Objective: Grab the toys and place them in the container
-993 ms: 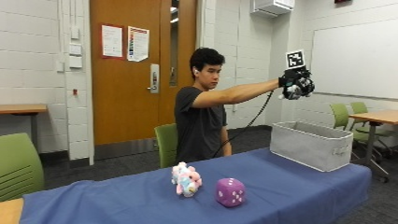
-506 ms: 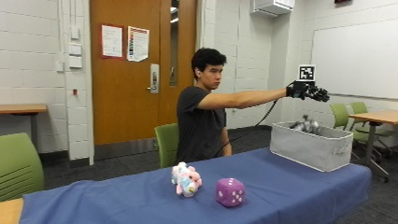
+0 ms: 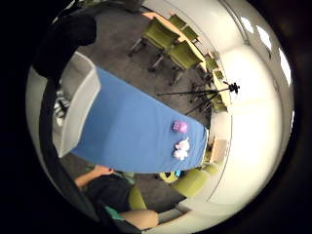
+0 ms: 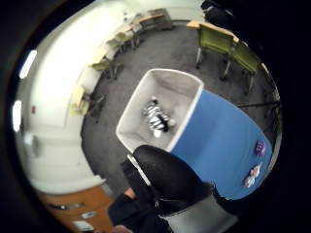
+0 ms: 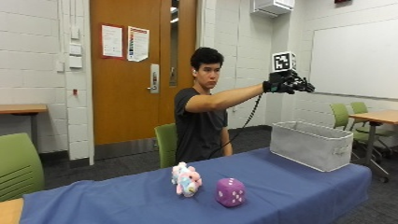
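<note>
While a black-and-white striped toy (image 4: 156,118) lies on the floor of the grey fabric container (image 5: 311,144), the gloved right hand (image 5: 287,84) is held out well above that container, apart from every toy. Its fingers (image 5: 304,85) are spread and extended — holding nothing. The container stands at one end of the blue-covered table (image 5: 143,196). Two toys sit near the other end, well apart from the hand: a pink-and-white plush toy (image 5: 186,178) and, just beside it, a purple plush die (image 5: 230,192) with white spots. Neither is touched. The person sits behind the table on a green chair (image 5: 165,142) — arm raised level.
</note>
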